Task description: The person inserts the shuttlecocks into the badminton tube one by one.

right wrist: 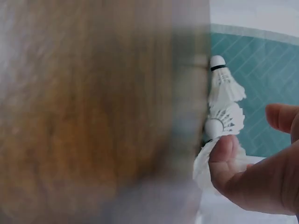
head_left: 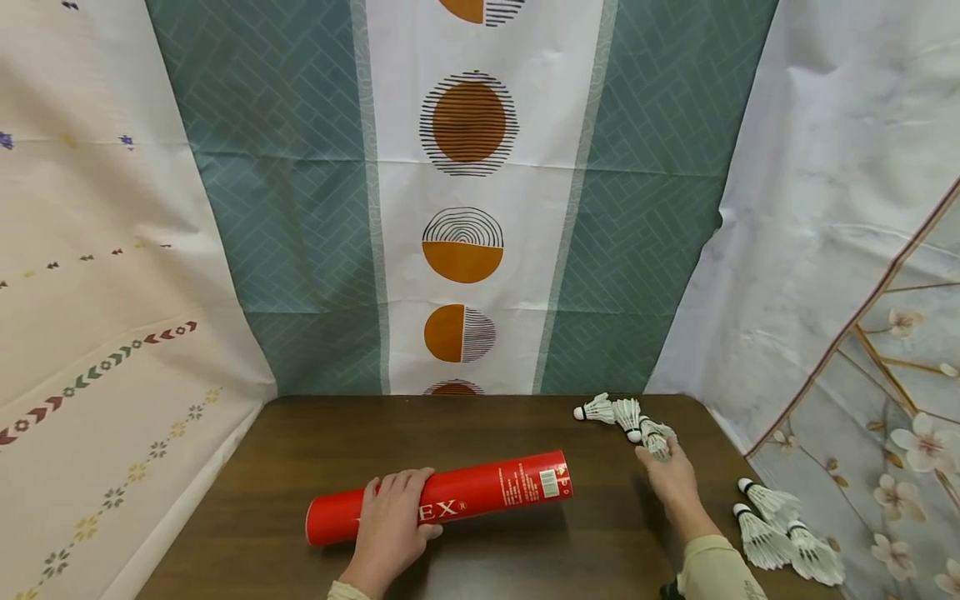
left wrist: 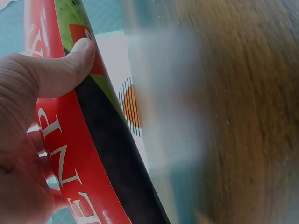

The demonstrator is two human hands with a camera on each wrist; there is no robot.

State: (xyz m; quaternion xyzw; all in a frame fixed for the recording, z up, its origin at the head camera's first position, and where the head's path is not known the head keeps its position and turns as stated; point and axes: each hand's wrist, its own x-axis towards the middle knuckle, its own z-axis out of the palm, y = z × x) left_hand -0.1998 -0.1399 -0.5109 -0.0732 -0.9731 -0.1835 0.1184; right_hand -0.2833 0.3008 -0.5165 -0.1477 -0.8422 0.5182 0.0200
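Note:
A long red shuttlecock tube (head_left: 487, 489) with white lettering and a barcode lies slanted in front of me, its right end farther back. My left hand (head_left: 393, 521) grips its left half; the left wrist view shows the thumb laid across the tube (left wrist: 79, 140), with fingers on the far side. At the back right, my right hand (head_left: 675, 483) holds a white shuttlecock (head_left: 657, 437) by its feathers, thumb on the near side. Two more shuttlecocks, a middle one (head_left: 627, 417) and a left one (head_left: 596, 408), lie in line beside it. The right hand's other fingertips are partly hidden.
Three shuttlecocks (head_left: 783, 533) lie in a group near the right edge of the dark wooden table (head_left: 322, 442). A patterned cloth (head_left: 465, 250) hangs behind the table, with other cloths at the left and right sides.

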